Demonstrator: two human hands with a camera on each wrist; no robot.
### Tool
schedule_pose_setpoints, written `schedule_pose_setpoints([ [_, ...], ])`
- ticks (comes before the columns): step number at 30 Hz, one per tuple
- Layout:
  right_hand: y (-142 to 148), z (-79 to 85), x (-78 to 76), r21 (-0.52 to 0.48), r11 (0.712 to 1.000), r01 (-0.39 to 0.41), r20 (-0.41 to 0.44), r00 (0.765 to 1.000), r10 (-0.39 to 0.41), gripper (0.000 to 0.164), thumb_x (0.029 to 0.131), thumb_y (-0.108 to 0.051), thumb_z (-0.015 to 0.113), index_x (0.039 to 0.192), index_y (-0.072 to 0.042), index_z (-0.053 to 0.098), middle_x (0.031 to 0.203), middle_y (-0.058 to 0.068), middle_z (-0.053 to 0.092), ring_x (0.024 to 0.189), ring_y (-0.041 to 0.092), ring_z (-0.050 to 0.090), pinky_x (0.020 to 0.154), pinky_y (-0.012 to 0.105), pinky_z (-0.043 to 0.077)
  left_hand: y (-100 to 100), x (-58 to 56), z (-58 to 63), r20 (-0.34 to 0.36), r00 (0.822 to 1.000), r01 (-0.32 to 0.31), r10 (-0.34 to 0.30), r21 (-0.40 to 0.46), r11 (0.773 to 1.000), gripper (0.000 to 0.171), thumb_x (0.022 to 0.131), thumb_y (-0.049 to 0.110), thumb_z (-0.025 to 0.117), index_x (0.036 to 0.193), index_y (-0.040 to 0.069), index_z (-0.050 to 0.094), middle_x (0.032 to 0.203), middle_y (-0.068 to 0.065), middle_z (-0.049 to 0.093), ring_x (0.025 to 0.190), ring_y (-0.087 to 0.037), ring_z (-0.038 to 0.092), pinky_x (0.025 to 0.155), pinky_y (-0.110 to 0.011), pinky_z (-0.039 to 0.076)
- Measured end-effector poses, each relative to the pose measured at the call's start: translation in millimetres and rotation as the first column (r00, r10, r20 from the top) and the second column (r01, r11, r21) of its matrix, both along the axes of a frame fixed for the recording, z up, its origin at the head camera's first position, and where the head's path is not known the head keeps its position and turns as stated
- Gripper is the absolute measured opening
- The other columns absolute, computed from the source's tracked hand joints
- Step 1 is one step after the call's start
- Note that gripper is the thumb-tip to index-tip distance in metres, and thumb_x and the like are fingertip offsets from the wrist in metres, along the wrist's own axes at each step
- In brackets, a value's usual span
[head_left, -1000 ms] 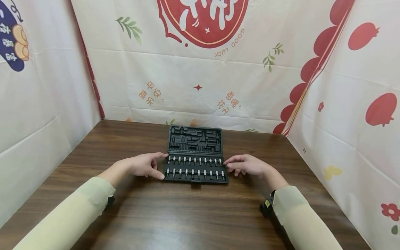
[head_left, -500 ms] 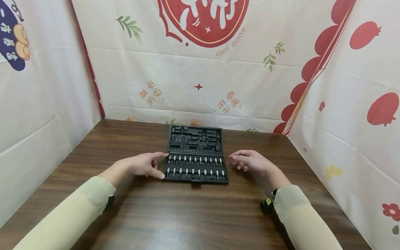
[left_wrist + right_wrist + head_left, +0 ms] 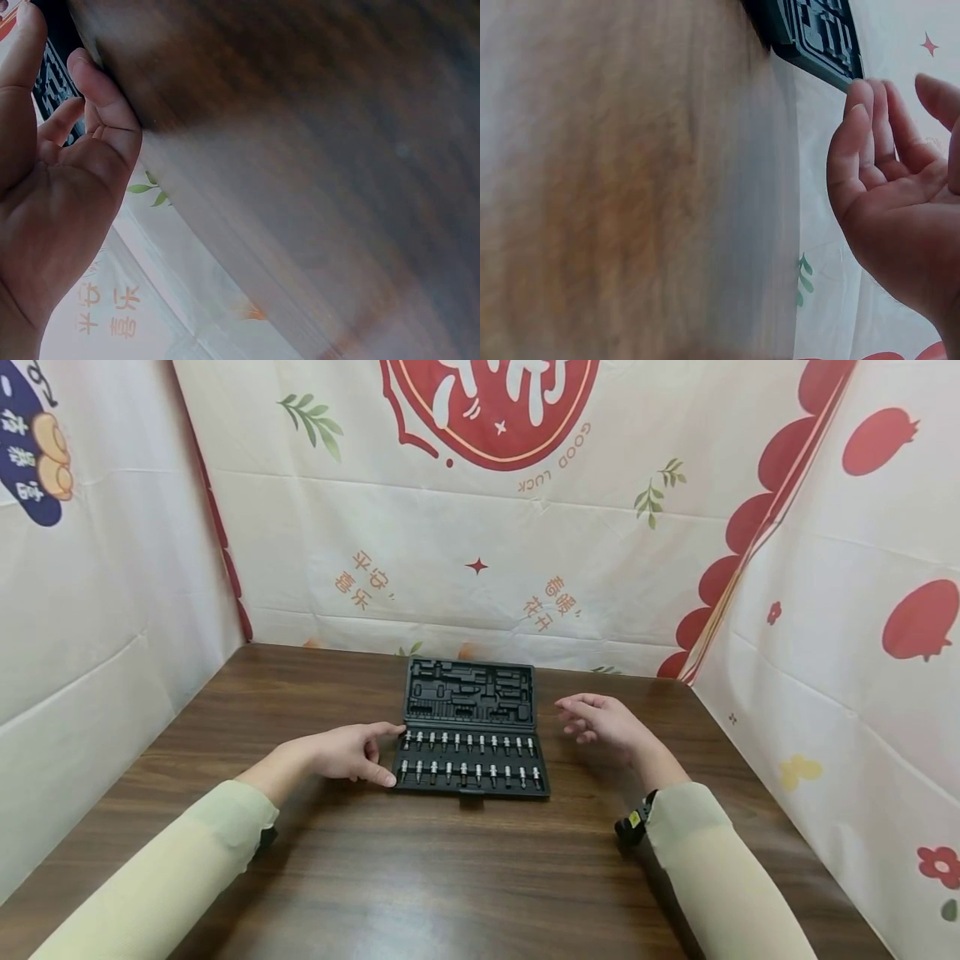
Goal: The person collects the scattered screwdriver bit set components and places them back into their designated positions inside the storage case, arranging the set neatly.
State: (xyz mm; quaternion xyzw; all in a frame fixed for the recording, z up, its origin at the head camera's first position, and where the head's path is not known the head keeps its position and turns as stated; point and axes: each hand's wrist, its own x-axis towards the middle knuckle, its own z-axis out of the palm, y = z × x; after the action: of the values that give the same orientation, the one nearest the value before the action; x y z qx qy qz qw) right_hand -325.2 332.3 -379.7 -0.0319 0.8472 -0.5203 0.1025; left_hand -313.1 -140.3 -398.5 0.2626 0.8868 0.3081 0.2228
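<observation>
A black socket-bit case (image 3: 468, 783) lies unfolded on the table, its moulded lid (image 3: 471, 692) leaning back behind the tray. Two rows of silver bit sockets (image 3: 464, 771) fill the tray. At the tray's left side, my left hand (image 3: 348, 754) rests its outstretched index finger near the hinge corner and its thumb on the front corner. My right hand (image 3: 603, 722) hovers right of the lid with relaxed, slightly bent fingers and nothing in them. In the right wrist view, its fingertips (image 3: 859, 90) overlap the lid's corner.
The brown wooden table (image 3: 420, 885) extends around the case. Printed cloth (image 3: 450, 527) hangs behind it and along both sides. A black wrist camera (image 3: 633, 827) is strapped at the right sleeve.
My right hand has drawn away from the tray's right edge and moved back, up beside the lid. The left hand stays at the left edge, and the case has not moved.
</observation>
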Motion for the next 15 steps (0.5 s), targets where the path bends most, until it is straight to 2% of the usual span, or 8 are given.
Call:
schedule_pose_setpoints([
  [4, -4.8, 3.4, -8.6, -0.023, 0.999, 0.041, -0.005, 0.999, -0.041, 0.063, 0.114, -0.056, 0.052, 0.154, -0.008, 0.059, 0.154, 0.025, 0.06, 0.13, 0.033, 0.066, 0.098, 0.031, 0.061, 0.2, 0.0, -0.2, 0.002, 1.0, -0.003, 0.003, 0.005, 1.0, 0.097, 0.095, 0.036, 0.089, 0.172, 0.012, 0.036, 0.091, -0.008, 0.063, 0.075, -0.018, 0.059, 0.069, -0.034, 0.054],
  [7, -8.6, 5.0, -16.0, -0.064, 0.996, 0.058, -0.003, 0.998, -0.059, 0.069, 0.114, -0.061, 0.048, 0.158, -0.008, 0.054, 0.161, 0.026, 0.054, 0.141, 0.038, 0.06, 0.11, 0.041, 0.058, 0.4, -1.4, -1.1, -0.001, 1.0, -0.007, 0.007, 0.001, 1.0, 0.097, 0.095, 0.037, 0.089, 0.172, 0.013, 0.036, 0.092, -0.008, 0.063, 0.076, -0.018, 0.059, 0.07, -0.034, 0.055],
  [10, -12.0, 4.9, -23.8, -0.101, 0.993, 0.068, -0.002, 0.998, -0.069, 0.078, 0.114, -0.065, 0.043, 0.164, -0.006, 0.046, 0.166, 0.026, 0.049, 0.149, 0.04, 0.054, 0.121, 0.05, 0.05, 0.6, -2.2, -1.5, -0.001, 1.0, -0.013, 0.013, -0.005, 1.0, 0.096, 0.095, 0.037, 0.089, 0.172, 0.014, 0.036, 0.093, -0.007, 0.063, 0.077, -0.018, 0.06, 0.07, -0.034, 0.055],
  [15, -17.2, 4.4, -36.9, -0.141, 0.988, 0.067, 0.008, 0.998, -0.066, 0.083, 0.115, -0.067, 0.034, 0.171, -0.007, 0.036, 0.172, 0.025, 0.041, 0.156, 0.041, 0.048, 0.127, 0.055, 0.042, -0.4, -3.2, -2.9, -0.002, 1.0, -0.015, 0.015, -0.004, 1.0, 0.096, 0.095, 0.038, 0.089, 0.173, 0.016, 0.037, 0.092, -0.007, 0.064, 0.076, -0.018, 0.06, 0.07, -0.034, 0.054],
])
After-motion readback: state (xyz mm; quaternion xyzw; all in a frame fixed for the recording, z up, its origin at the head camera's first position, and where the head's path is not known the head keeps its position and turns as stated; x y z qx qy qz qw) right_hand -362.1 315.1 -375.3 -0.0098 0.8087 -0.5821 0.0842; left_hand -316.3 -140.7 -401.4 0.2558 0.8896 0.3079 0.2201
